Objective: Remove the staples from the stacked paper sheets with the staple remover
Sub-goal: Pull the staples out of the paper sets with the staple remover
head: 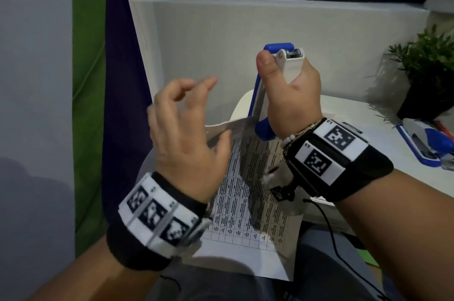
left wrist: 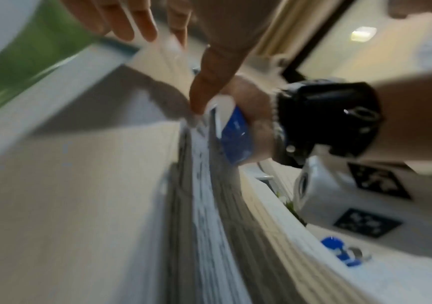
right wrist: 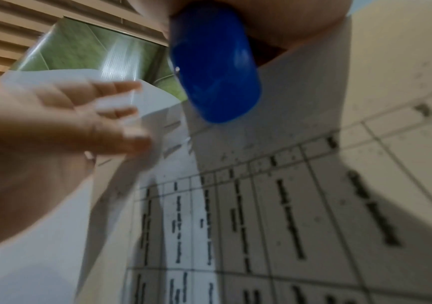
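Wristbands of black cloth with white square-pattern tags sit on the left wrist (head: 157, 214) and the right wrist (head: 329, 150), closest to the camera. A thin black cable (head: 329, 227) hangs down under the right one.

Just past them lies the stack of white paper sheets with a printed black grid of words (head: 245, 202). It lies flat in front of the person, between the two arms. Its far left corner is lifted a little.

The left hand (head: 186, 133) hangs above the far left part of the paper. Its fingers are loose and a bit curled, and they hold nothing. It is blurry, but the thumb seems to touch the top edge of the paper.

The right hand (head: 294, 99) is wrapped tight around the white and blue plastic staple remover (head: 292, 64). The tool stands almost straight up. The thumb lies along its white side. Its round blue bottom end (right wrist: 214, 67) is right at the far edge of the paper.

Behind the hands is a white table with a rounded corner (head: 344, 109). On its right side lie a second blue and white stapler tool (head: 427, 145) and a leafy green plant in a dark pot (head: 427, 64).

Farthest back is a plain white wall panel (head: 245, 30). To the left hang a dark purple cloth (head: 122, 104) and a green cloth (head: 88, 104).
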Tool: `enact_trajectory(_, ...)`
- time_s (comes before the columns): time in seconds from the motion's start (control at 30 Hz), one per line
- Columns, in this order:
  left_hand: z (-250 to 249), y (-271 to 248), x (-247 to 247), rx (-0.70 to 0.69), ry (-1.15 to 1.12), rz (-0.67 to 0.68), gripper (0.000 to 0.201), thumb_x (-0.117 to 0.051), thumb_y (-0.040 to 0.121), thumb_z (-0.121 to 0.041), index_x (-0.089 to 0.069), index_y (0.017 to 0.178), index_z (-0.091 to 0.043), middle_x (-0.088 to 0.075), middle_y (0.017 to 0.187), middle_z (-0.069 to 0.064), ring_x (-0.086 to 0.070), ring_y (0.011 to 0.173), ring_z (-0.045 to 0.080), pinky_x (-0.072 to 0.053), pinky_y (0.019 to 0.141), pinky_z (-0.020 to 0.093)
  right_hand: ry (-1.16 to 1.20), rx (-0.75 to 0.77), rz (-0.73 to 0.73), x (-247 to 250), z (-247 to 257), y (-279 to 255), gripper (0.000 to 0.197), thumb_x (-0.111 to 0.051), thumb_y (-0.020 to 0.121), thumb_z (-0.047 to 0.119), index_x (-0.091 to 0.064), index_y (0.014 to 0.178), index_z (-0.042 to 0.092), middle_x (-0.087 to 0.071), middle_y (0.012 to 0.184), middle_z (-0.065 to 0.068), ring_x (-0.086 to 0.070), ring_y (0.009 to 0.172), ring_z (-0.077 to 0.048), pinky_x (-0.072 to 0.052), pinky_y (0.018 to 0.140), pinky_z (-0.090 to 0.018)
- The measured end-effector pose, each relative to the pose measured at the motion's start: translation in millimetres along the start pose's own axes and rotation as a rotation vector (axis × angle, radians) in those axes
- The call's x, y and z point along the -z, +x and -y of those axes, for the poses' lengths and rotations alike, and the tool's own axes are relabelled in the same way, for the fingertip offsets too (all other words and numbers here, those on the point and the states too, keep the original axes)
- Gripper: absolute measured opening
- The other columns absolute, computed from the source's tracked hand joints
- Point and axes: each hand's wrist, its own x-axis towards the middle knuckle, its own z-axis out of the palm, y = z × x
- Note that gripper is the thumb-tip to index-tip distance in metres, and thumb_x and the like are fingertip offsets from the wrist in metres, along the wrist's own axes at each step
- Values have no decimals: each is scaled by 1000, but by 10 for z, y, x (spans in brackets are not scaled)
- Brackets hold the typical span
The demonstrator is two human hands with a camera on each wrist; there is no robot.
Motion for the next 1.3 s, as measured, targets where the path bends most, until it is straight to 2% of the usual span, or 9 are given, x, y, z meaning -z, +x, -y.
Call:
enact_trajectory(0.1, -183, -71, 39, -156, 177, 54, 64, -73, 65, -29, -48, 124, -20, -42, 122, 0, -39, 113, 22, -28, 94, 40, -3, 5, 1, -55, -10, 6, 13, -58, 79, 44, -53, 73, 33, -54, 55, 26, -50, 57, 8, -39, 64, -14)
enact_trajectory(0.23, -214, 45, -3, 50, 420, 442, 62, -57, 61, -64, -59, 109, -26, -54, 118, -9, -33, 120, 20, -15, 89, 42, 10, 23, 33, -109, 7, -26, 16, -58, 81, 41, -49, 70, 33, -51, 51, 26, -48, 54, 7, -36, 59, -9)
enact_trajectory(0.37, -114, 245, -50, 133, 340, 587, 50, -48, 50, -82, -52, 69, -36, -55, 91, -24, -32, 111, 10, -16, 83, 37, 22, 38, 52, -136, -1, -46, 18, -58, 83, 38, -47, 70, 34, -50, 50, 24, -49, 52, 6, -35, 58, -8)
enact_trajectory(0.5, -37, 282, -86, 200, 112, 654, 50, -58, 45, -76, -59, 73, -34, -41, 75, -22, -22, 84, 0, -22, 81, 32, 40, 41, 72, -140, -28, -66, 20, -58, 85, 36, -46, 69, 34, -49, 50, 23, -48, 52, 6, -35, 58, -8)
enact_trajectory(0.83, -20, 170, -256, 261, -69, 482, 38, -74, 56, -56, -70, 82, -29, -62, 80, -13, -47, 92, 8, -30, 88, 36, 69, 52, 85, -151, -40, -45, 23, -58, 83, 31, -44, 65, 34, -48, 47, 24, -46, 49, 4, -34, 55, -9)
enact_trajectory(0.97, -9, 262, -206, 149, -5, 631, 42, -72, 60, -60, -67, 92, -33, -59, 82, -17, -49, 86, 8, -37, 88, 37, 71, 83, 88, -110, -59, -41, 21, -58, 80, 43, -45, 67, 32, -49, 49, 24, -47, 50, 4, -33, 56, -7)
enact_trajectory(1.1, 195, 329, -146, 167, -106, 607, 89, -87, 54, -37, -41, 130, -41, -40, 116, -21, -48, 97, 0, -46, 87, 24, 74, 70, 12, -37, -91, -12, 23, -54, 73, 53, -48, 70, 30, -50, 50, 25, -47, 52, 4, -35, 59, -11)
enact_trajectory(1.17, 264, 284, -161, 378, -252, 581, 88, -89, 52, -27, -43, 125, -43, -49, 107, -18, -51, 91, -4, -44, 78, 14, 78, 53, 0, -8, -116, 5, 24, -55, 74, 52, -47, 70, 29, -50, 51, 24, -46, 51, 5, -36, 59, -12)
enact_trajectory(1.3, 295, 144, -285, 560, -452, 519, 30, -85, 62, -12, -63, 74, -30, -61, 67, -14, -57, 62, 3, -51, 58, 18, 54, -4, 50, 43, -170, -23, 17, -58, 83, 39, -48, 75, 27, -51, 58, 17, -48, 54, 6, -41, 60, -9)
